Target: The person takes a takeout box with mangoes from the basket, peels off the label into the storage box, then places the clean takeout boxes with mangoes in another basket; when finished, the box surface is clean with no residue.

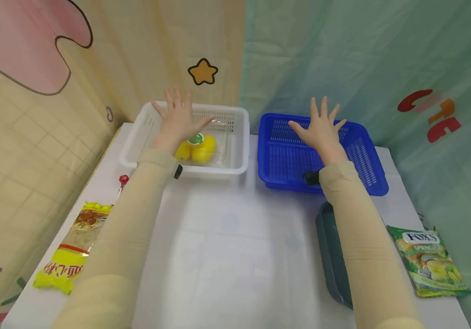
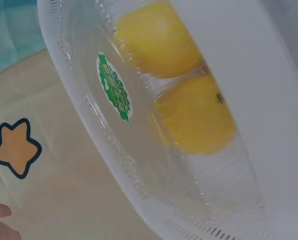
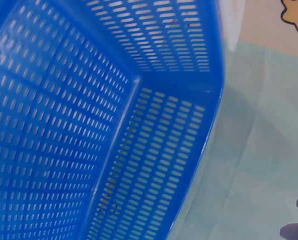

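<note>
My left hand [image 1: 176,119] is spread with straight fingers above the white basket [image 1: 241,137], holding nothing. Inside that basket lies a clear plastic box [image 2: 139,170] with a green label [image 2: 114,87] and two yellow fruits [image 2: 196,115]. Over the blue basket [image 1: 278,176], my right hand [image 1: 321,130] is spread too, fingers apart and nothing in it. The right wrist view shows slotted walls and floor of the blue basket [image 3: 153,145], with only fingertips [image 3: 294,231] of the hand at the right edge.
At the left lie a red lollipop [image 1: 123,179] and a yellow food packet [image 1: 68,256], partly behind my left sleeve. A dark green tray [image 1: 332,260] sits partly under my right forearm. A green FOX'S candy bag [image 1: 429,262] lies at the right edge. Curtains [image 1: 322,55] stand behind the baskets.
</note>
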`<state>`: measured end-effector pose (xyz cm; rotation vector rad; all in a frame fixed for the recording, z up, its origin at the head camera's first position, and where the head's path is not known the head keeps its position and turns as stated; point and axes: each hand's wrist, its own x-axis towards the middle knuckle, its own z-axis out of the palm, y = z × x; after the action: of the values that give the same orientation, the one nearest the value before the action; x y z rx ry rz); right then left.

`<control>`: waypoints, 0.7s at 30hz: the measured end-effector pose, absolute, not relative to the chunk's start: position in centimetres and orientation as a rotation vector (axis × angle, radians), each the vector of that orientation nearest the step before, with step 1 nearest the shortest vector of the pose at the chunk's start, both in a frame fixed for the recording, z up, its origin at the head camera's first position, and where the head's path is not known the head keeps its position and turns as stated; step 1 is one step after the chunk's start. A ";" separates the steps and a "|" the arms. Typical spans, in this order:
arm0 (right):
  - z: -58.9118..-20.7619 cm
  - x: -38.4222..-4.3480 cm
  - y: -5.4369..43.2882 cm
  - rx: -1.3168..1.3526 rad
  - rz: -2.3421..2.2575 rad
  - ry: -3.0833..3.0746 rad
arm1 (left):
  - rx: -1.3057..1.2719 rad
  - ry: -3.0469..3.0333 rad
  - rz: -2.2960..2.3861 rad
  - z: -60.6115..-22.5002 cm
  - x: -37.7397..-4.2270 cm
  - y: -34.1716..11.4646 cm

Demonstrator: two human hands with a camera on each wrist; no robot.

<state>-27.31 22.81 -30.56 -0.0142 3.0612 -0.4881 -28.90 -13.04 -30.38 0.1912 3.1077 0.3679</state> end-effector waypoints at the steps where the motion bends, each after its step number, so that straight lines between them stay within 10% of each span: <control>1: -30.4 -27.3 22.6 -0.021 -0.489 3.065 | 0.193 3.111 0.375 -30.3 -28.9 -13.2; 21: -31.7 -26.7 15.6 -0.211 -0.592 2.994 | 0.104 3.121 0.779 -30.9 -25.7 -21.2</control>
<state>-26.70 15.57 -31.73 -0.2113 2.9942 -0.5916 -25.75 -21.16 -30.86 0.1040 3.1212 0.7792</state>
